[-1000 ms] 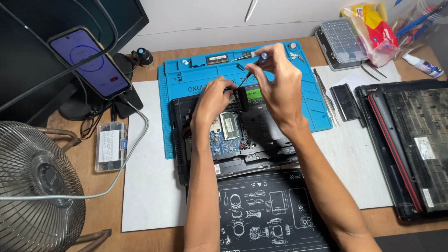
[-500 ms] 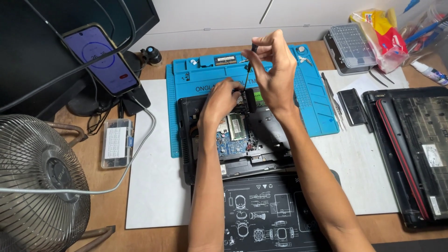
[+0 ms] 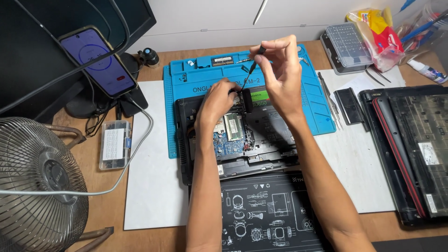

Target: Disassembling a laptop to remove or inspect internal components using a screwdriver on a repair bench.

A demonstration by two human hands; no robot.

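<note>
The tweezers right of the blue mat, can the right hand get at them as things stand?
Probably not at once: the right hand pinches a small screwdriver. The tweezers lie uncovered on the white sheet beside that forearm, so the path looks free.

A wooden desk [image 3: 154, 70] fills the view, its brown top showing along the far edge and at the left. A white wall [image 3: 224, 16] rises right behind it, with a thin seam running across. A dark monitor [image 3: 42, 42] stands at the far left, cables hanging over its front. Near the left edge sits a metal fan [image 3: 39, 182] with a wire cage. A large white sheet [image 3: 154, 186] covers the desk's middle. Light is even and soft, with faint shadows; its source may be overhead, though it lies out of view.
</note>
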